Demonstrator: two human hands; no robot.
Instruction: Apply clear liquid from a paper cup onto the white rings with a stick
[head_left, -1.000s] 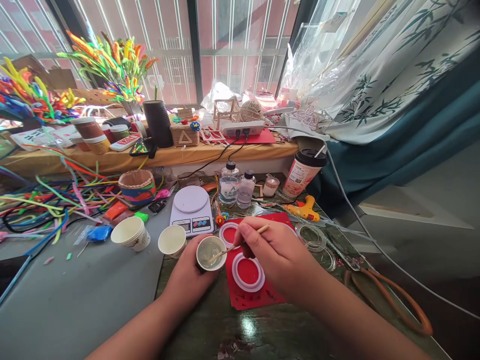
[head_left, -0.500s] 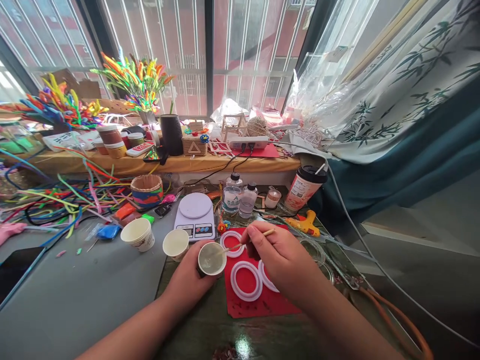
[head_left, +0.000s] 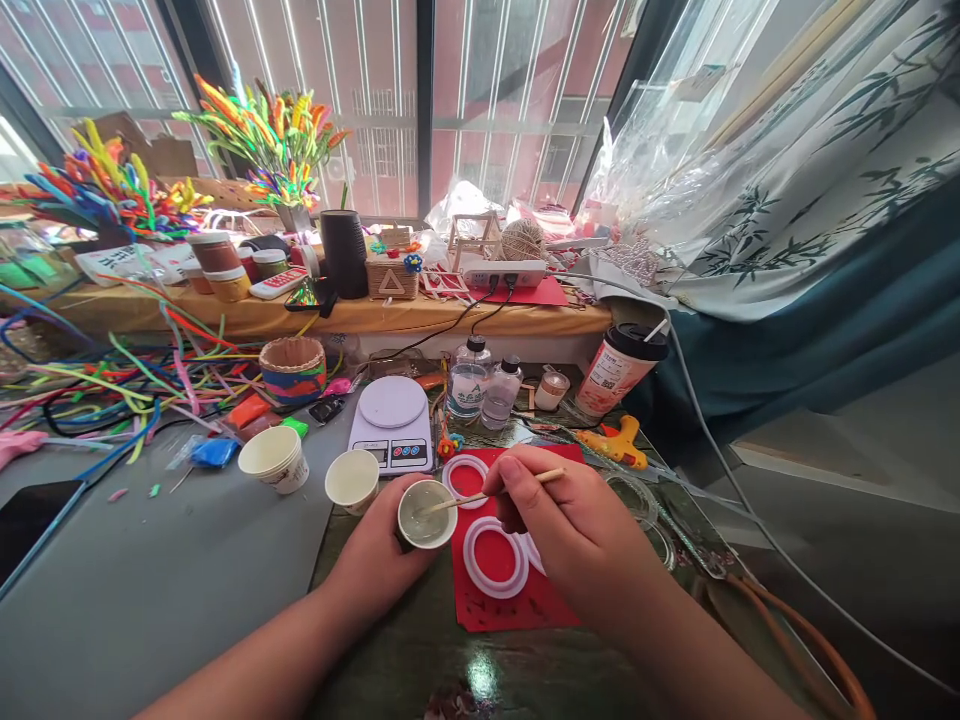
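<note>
My left hand [head_left: 379,545] is wrapped round a paper cup [head_left: 427,514], tilted a little so its mouth shows a clear, bubbly liquid. Between the thumb and fingers of my right hand [head_left: 559,510] is a thin wooden stick [head_left: 480,497], its far end dipped in that liquid. Below and beside my right hand, white ring-shaped molds [head_left: 495,557] lie on a red sheet [head_left: 487,613]; one mold is partly covered by the hand. A second paper cup [head_left: 352,480] stands just left of the held one.
Behind the cups sits a white kitchen scale [head_left: 391,425]. Two clear bottles [head_left: 469,385] stand to its right, then a lidded drink cup [head_left: 622,368] and a yellow glue gun [head_left: 616,443]. Stacked paper cups [head_left: 274,460] and tangled pipe cleaners [head_left: 150,385] occupy the left.
The stick has shifted within the cup, and its top now shows further past my right hand. My left hand still grips the cup. The whole view has tilted slightly.
</note>
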